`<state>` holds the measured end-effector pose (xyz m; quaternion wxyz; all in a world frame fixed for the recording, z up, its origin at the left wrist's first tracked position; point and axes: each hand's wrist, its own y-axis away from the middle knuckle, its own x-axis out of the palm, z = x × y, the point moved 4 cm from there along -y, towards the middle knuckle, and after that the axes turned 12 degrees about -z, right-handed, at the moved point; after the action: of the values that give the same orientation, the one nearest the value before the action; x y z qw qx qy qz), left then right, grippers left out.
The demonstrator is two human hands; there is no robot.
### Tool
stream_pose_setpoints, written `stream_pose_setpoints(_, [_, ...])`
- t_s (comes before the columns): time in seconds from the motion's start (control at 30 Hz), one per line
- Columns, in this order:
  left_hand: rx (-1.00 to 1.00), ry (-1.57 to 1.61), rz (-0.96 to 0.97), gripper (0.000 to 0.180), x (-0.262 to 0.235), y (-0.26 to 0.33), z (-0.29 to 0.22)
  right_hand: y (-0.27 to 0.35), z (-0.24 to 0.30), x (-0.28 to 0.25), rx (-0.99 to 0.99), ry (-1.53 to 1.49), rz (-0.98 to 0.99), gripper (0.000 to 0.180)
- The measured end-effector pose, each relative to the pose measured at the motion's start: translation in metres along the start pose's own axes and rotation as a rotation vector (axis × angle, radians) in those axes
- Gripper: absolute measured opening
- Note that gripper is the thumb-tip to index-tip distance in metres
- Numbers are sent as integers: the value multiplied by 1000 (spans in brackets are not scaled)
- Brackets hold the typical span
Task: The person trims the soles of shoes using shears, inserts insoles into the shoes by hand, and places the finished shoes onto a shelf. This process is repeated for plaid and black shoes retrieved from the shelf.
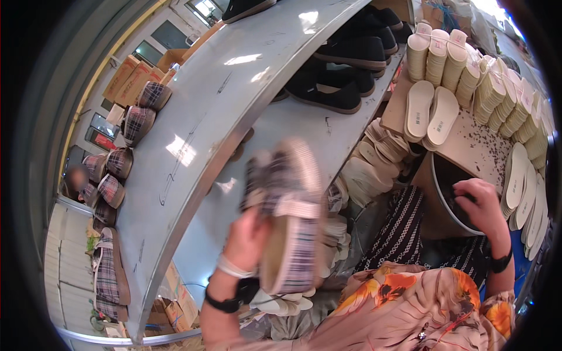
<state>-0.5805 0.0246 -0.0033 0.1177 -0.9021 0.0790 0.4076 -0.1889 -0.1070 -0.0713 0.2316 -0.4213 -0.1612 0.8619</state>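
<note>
My left hand (247, 240) is closed around a pair of plaid canvas shoes (301, 225), lifted in front of the lower shelf. Motion blurs them; pale rims and purple-grey checks show. On that wrist are a white band and a dark watch. My right hand (479, 202) hovers over the mouth of a round bin (440, 190) with a pale rim and dark inside. Its fingers curl downward, and whatever they may hold is hidden. Near it lie cream insoles (514, 181) in a fanned stack.
More plaid shoes (138, 124) line the far left of the grey metal shelf (205, 111). Black slip-on shoes (328, 93) sit on the tier below. Tied stacks of insoles (492, 93) crowd a board (462, 149) with dark crumbs. Cardboard boxes (132, 82) stand behind.
</note>
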Motion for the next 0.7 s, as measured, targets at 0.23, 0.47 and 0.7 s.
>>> stream_pose_setpoints(0.23, [-58, -884, -294, 14, -148, 5, 231, -9, 34, 81, -253, 21, 348, 22])
stream_pose_setpoints(0.47, [-277, -190, -233, 12, -86, -110, 173, 24, -45, 43, 11, 167, 450, 29])
stream_pose_setpoints(0.7, [129, 251, 872, 37, 219, -32, -61, 133, -154, -108, 680, 261, 250, 35])
